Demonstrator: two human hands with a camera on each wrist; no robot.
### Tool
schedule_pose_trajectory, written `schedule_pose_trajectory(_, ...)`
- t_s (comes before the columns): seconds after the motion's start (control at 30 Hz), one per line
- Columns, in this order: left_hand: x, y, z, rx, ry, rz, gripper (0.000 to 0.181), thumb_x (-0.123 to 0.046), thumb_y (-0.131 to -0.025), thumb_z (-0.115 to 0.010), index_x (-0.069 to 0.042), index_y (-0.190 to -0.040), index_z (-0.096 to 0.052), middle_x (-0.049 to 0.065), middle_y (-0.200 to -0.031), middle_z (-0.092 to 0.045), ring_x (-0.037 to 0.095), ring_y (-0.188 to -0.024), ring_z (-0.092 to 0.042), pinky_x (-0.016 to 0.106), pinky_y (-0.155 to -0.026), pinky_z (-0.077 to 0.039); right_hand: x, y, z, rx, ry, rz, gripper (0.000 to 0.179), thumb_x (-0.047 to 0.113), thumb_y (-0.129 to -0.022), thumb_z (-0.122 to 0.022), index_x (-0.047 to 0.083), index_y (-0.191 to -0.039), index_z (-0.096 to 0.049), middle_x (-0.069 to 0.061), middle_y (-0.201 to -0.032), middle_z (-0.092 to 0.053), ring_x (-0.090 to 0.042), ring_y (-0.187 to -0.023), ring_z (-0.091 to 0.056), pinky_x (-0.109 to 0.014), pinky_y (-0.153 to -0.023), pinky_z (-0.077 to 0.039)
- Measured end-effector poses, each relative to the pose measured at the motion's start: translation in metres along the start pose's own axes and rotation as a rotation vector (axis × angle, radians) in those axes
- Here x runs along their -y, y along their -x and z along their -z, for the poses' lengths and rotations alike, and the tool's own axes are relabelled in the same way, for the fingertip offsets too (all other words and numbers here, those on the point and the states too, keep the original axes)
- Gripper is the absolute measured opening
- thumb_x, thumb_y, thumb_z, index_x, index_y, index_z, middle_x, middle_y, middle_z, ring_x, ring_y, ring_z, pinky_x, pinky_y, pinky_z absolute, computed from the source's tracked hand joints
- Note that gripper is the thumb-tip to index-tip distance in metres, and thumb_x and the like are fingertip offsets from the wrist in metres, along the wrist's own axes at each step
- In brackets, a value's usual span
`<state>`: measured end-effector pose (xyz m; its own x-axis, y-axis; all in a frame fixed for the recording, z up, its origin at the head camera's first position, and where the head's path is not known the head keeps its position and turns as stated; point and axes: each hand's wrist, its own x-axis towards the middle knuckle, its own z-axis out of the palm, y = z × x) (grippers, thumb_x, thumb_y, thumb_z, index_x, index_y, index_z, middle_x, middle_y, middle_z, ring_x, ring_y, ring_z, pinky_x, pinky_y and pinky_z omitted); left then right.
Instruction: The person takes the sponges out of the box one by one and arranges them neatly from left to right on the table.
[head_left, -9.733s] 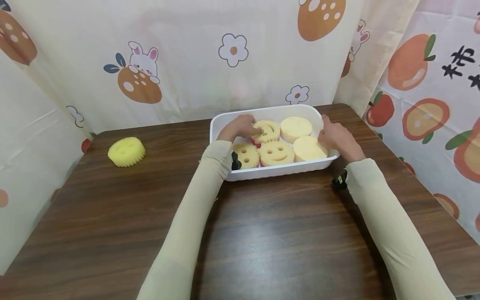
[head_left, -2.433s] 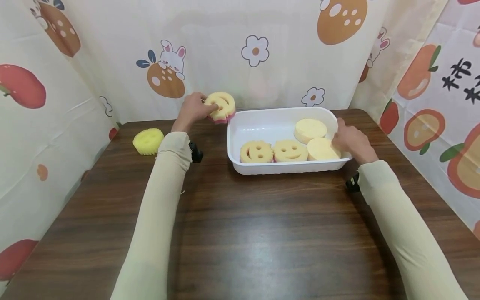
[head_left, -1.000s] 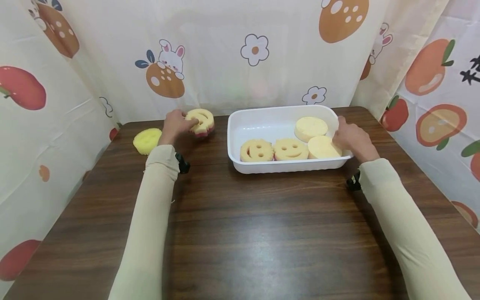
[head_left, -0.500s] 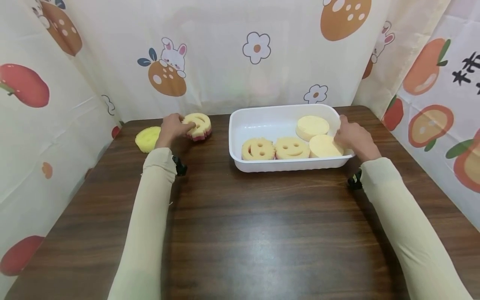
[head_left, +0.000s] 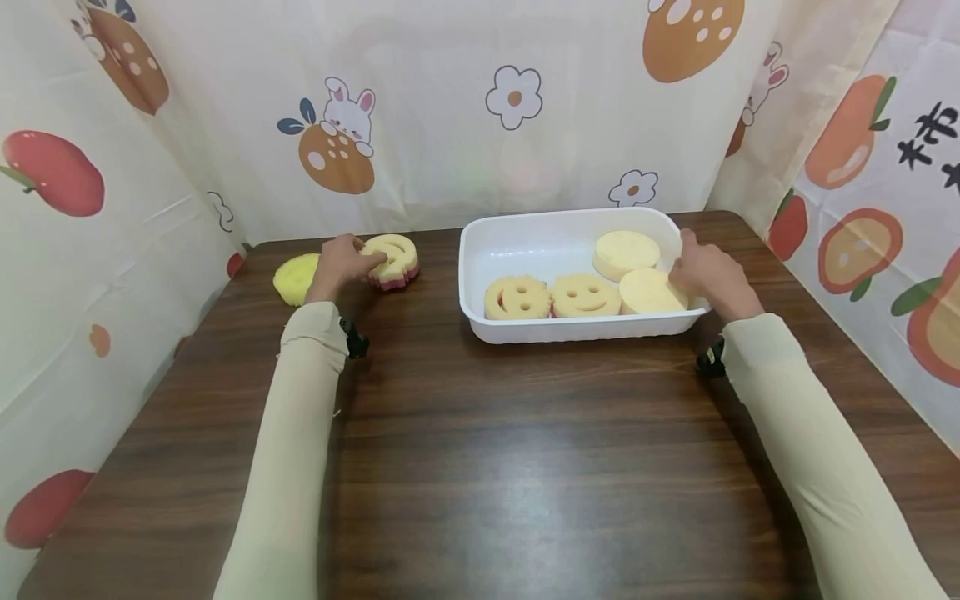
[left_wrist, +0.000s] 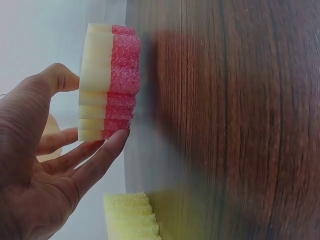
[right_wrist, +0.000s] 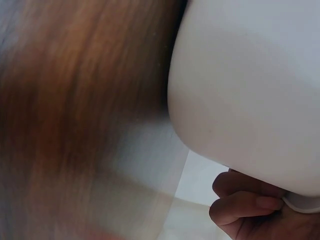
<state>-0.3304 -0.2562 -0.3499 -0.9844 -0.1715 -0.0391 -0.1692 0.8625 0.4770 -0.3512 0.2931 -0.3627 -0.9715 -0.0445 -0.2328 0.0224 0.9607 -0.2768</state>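
Note:
My left hand (head_left: 341, 268) pinches a round smiley-face sponge (head_left: 396, 262) at the back of the table, left of the tray. In the left wrist view the sponge (left_wrist: 109, 75) shows a cream layer over a pink one, thumb against the cream face and fingers at the scalloped edge. It sits close over the tabletop. A bright yellow scalloped sponge (head_left: 294, 279) lies just left, partly behind that hand. My right hand (head_left: 712, 275) grips the right rim of a white tray (head_left: 577, 332); its curled fingers (right_wrist: 245, 205) show under the rim in the right wrist view.
Inside the tray are two smiley sponges along the front, one turned sideways (head_left: 517, 298) and one upright (head_left: 585, 296), and two plain round sponges (head_left: 626, 254) at the right. Patterned cloth (head_left: 450, 150) hangs behind and beside the dark wooden table (head_left: 480, 450).
My left hand has lifted the smiley sponge out of the tray, carried it left and lowered it beside the yellow sponge. Over the last second it edged slightly left. My right hand stays at the rim.

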Motion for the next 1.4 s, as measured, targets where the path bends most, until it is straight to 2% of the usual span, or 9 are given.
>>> schedule_pose_trajectory(0.07,0.002,0.0,0.0,0.002,-0.008,-0.006,0.058,-0.045,-0.088,-0.059,0.003,-0.12,-0.06,0.019,-0.103,-0.065,0.031,-0.098,-0.059,0.047,-0.093,-0.049,0.0,0.001,-0.001,0.0,-0.002,0.0,0.072,0.024,-0.101,-0.035,-0.004,-0.155,0.003,-0.042,-0.136,-0.038,-0.05,-0.11,-0.049,-0.07,-0.096,-0.042)
schedule_pose_trajectory(0.17,0.005,-0.001,0.0,-0.006,-0.024,-0.01,0.049,-0.044,-0.087,-0.059,0.001,-0.105,-0.062,0.013,-0.088,-0.063,0.028,-0.087,-0.056,0.041,-0.079,-0.049,0.0,0.001,-0.001,-0.003,-0.003,0.006,0.071,0.023,-0.101,-0.035,-0.005,-0.155,0.001,-0.043,-0.136,-0.038,-0.051,-0.111,-0.049,-0.069,-0.097,-0.042)
schedule_pose_trajectory(0.27,0.009,-0.002,-0.001,-0.018,-0.043,-0.011,0.04,-0.044,-0.086,-0.06,-0.005,-0.079,-0.055,0.001,-0.064,-0.048,0.02,-0.068,-0.046,0.033,-0.062,-0.041,-0.001,0.001,-0.001,-0.002,0.001,0.008,0.071,0.024,-0.101,-0.034,-0.005,-0.155,0.001,-0.043,-0.136,-0.039,-0.051,-0.111,-0.05,-0.069,-0.096,-0.043)
schedule_pose_trajectory(0.33,0.011,-0.002,-0.002,-0.02,-0.051,-0.005,0.04,-0.044,-0.086,-0.061,-0.007,-0.073,-0.049,-0.002,-0.059,-0.039,0.018,-0.064,-0.041,0.031,-0.058,-0.036,-0.001,0.001,0.0,-0.003,0.002,0.006,0.071,0.024,-0.101,-0.034,-0.005,-0.155,0.001,-0.042,-0.135,-0.039,-0.05,-0.11,-0.05,-0.069,-0.096,-0.043)
schedule_pose_trajectory(0.57,0.016,0.004,-0.002,0.014,-0.033,0.022,0.05,-0.046,-0.088,-0.058,0.002,-0.103,-0.06,0.011,-0.089,-0.056,0.024,-0.08,-0.054,0.032,-0.069,-0.043,0.001,0.002,0.002,-0.011,-0.001,0.012,0.07,0.024,-0.101,-0.034,-0.005,-0.155,0.001,-0.043,-0.135,-0.039,-0.05,-0.11,-0.05,-0.069,-0.097,-0.042)
schedule_pose_trajectory(0.8,0.019,0.006,-0.005,-0.001,-0.027,0.016,0.04,-0.044,-0.087,-0.059,-0.008,-0.072,-0.049,-0.001,-0.061,-0.043,0.018,-0.062,-0.044,0.029,-0.056,-0.038,0.0,0.002,0.0,-0.008,0.0,0.019,0.071,0.024,-0.101,-0.033,-0.006,-0.155,0.002,-0.043,-0.136,-0.038,-0.05,-0.11,-0.05,-0.069,-0.096,-0.042)
schedule_pose_trajectory(1.1,0.018,0.007,-0.005,-0.008,-0.037,0.026,0.04,-0.042,-0.085,-0.057,-0.011,-0.064,-0.043,-0.004,-0.055,-0.039,0.017,-0.058,-0.042,0.029,-0.054,-0.037,0.001,0.003,0.0,-0.002,-0.01,0.011,0.071,0.024,-0.101,-0.033,-0.006,-0.155,0.002,-0.043,-0.137,-0.037,-0.05,-0.11,-0.049,-0.069,-0.097,-0.042)
schedule_pose_trajectory(1.23,0.017,0.008,-0.004,-0.017,-0.051,0.029,0.037,-0.042,-0.084,-0.055,-0.01,-0.069,-0.045,0.001,-0.063,-0.043,0.02,-0.065,-0.045,0.03,-0.057,-0.038,0.001,0.003,0.0,0.005,-0.012,0.006,0.071,0.024,-0.102,-0.033,-0.005,-0.155,0.004,-0.044,-0.138,-0.036,-0.05,-0.111,-0.049,-0.07,-0.097,-0.042)
schedule_pose_trajectory(1.4,0.018,0.009,-0.004,-0.012,-0.061,0.024,0.042,-0.04,-0.083,-0.052,0.0,-0.096,-0.052,0.014,-0.092,-0.051,0.029,-0.085,-0.049,0.037,-0.072,-0.044,0.002,0.003,-0.001,0.003,-0.012,0.006,0.071,0.024,-0.102,-0.033,-0.005,-0.155,0.004,-0.044,-0.138,-0.036,-0.05,-0.111,-0.049,-0.07,-0.097,-0.042)
